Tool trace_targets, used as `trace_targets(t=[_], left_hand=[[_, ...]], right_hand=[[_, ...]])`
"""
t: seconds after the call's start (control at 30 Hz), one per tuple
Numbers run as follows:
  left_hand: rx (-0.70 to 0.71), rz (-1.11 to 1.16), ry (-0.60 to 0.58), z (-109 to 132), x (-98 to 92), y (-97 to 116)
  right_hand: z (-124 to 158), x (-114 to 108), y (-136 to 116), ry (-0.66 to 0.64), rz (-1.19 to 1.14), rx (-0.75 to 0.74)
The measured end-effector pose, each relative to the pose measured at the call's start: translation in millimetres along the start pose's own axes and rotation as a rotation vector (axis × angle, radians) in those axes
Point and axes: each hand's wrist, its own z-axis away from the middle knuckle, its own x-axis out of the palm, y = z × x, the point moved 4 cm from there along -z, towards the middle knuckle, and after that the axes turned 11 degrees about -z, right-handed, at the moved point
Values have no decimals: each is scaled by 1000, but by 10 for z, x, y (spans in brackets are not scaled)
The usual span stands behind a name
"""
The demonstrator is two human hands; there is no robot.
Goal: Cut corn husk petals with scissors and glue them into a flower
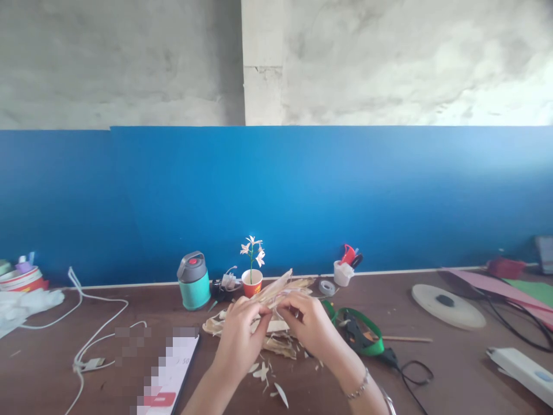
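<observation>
My left hand (242, 329) is closed in a pinch above a heap of dry, pale husks (280, 347). Opposite it, my right hand (307, 318) pinches too, with its fingertips close to those of the left. Whatever sits between the fingertips is thin and pale, too small to make out. Below the hands, small cream petal-shaped cuttings (281, 395) lie scattered on the brown table (242, 397). Just behind the husks stands a red and white paper cup (252, 286) holding a green stem with white flowers (252, 248).
Behind the hands stand a teal flask (194, 291), a tape roll (327, 287) and a white cup (343, 274) with red-handled scissors. Rightward lie a green strap (374, 346), a stick (408, 339), a round lid (449, 306) and a white tool (525, 374). White cables (82, 346) run leftward.
</observation>
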Motion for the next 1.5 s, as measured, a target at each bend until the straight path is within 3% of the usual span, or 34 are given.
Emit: trace_targets(t=[0.13,0.33,0.47,0.57,0.77,0.93,1.17,1.37,1.5], left_hand=[[-119,214,47,17,11,-41],[-573,897,-13,96,202,-48],[-621,1227,-102,108,309,-23],[-617,1235,-103,88,302,-75],[-744,1173,-122,99,352,-174],[-797,1257,-170,131,418,-135],[-819,1296,-220,153,425,-102],[-727,1200,-163,117,383,-107],[-696,1230,-203,106,363,-96]], right_hand=[[2,29,59,18,-152,158],[27,252,143,-41,-512,447],[31,331,155,-73,-601,510],[27,271,190,-87,-451,512],[3,92,192,109,-321,310],[4,150,51,68,-175,116],[-8,132,78,82,-153,35],[-2,129,61,89,-157,-15],[-7,119,118,108,-266,61]])
